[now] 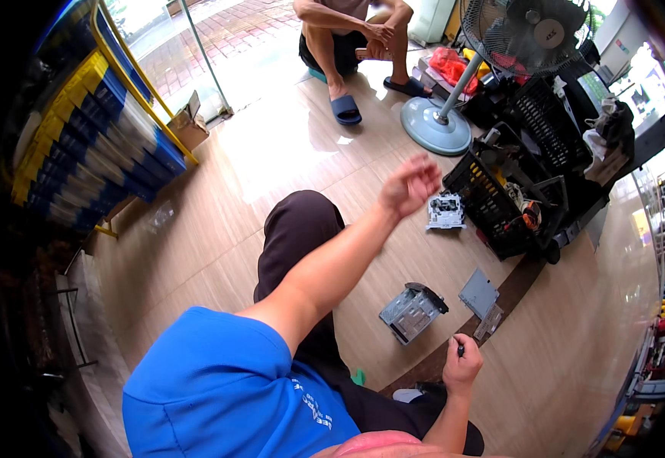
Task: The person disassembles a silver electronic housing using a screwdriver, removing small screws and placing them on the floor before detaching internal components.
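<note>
My left hand [409, 185] is raised over the tiled floor with its fingers loosely curled and nothing in it. It hovers just left of a small white and grey mechanism [445, 211] lying on the floor. My right hand [462, 368] is low near my knee, closed around a small dark tool [461, 350] whose tip sticks up from the fist. Just above it lie a grey metal chassis [413, 311], a flat grey cover plate [477, 292] and a smaller metal piece [489, 323].
A black plastic crate [500, 195] holding parts stands to the right, beside a pedestal fan [435, 126]. Another person [348, 38] in sandals sits at the back. Stacked blue and yellow packs [96, 130] and a cardboard box [187, 122] fill the left.
</note>
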Demonstrator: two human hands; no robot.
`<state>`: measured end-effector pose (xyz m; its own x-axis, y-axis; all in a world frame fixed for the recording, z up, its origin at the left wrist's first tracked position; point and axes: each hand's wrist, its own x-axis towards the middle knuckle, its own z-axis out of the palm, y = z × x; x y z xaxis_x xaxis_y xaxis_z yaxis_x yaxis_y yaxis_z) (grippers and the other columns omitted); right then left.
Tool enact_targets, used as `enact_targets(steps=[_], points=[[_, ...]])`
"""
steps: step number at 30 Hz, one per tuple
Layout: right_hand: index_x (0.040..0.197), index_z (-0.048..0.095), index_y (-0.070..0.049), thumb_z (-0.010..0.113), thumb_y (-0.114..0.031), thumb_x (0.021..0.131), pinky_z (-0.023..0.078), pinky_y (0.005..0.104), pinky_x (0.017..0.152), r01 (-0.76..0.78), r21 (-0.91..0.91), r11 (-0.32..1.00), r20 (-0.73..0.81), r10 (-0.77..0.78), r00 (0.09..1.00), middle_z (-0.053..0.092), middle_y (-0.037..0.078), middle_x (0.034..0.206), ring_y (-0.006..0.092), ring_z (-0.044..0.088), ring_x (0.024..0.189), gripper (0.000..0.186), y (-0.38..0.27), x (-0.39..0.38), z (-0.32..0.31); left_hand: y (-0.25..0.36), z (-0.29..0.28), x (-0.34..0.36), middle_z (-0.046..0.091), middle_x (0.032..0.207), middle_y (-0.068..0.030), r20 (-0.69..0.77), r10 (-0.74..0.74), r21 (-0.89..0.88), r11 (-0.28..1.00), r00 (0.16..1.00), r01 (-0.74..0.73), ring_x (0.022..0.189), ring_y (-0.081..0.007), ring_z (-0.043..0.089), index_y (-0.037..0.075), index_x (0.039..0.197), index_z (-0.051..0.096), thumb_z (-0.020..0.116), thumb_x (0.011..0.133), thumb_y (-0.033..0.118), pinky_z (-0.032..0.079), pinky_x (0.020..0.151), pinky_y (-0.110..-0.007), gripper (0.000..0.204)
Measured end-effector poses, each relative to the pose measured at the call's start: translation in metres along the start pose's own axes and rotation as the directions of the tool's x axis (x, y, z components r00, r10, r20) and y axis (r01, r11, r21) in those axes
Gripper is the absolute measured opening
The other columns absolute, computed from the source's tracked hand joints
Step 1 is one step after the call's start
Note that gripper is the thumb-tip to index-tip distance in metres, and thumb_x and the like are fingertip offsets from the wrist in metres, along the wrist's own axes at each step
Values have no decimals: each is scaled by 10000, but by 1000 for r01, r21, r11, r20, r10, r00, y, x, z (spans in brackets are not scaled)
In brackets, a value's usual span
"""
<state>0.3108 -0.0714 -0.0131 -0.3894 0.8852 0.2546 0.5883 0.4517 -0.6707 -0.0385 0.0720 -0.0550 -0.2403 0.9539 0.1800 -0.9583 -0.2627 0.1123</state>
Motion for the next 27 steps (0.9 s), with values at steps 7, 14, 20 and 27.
enact_targets(steps=[7,14,20,27], points=[[860,618,-2,654,-24,820,493,350,640,49,27,998,9,-49,999,617,153,770,300,624,694,58,-7,-2,-1,-79,-38,-93,637,869,-30,-266,-331,64,931,905,359,797,-181,640,138,976,564,627,869,115,529,682,-335,126],[865,619,-1,652,-14,818,492,355,630,78,38,996,3,-78,997,613,159,766,310,621,684,59,-5,-5,-2,-125,-66,-128,577,736,0,-484,-573,300,602,662,740,591,-148,588,120,894,545,610,890,184,474,509,-307,91],[872,625,-7,653,-8,813,492,357,628,72,34,997,-1,-72,997,612,161,765,316,619,681,66,-6,-9,-5,-142,-70,-145,583,866,-37,-669,-530,422,305,521,853,623,-157,576,108,972,580,601,881,236,478,518,-309,158],[853,606,4,644,-17,813,483,348,632,33,40,999,57,-36,998,605,157,764,302,614,689,60,-7,-10,1,-152,-46,-153,584,847,-15,-575,-596,480,309,560,821,657,-150,580,104,971,592,612,890,258,491,565,-301,175]])
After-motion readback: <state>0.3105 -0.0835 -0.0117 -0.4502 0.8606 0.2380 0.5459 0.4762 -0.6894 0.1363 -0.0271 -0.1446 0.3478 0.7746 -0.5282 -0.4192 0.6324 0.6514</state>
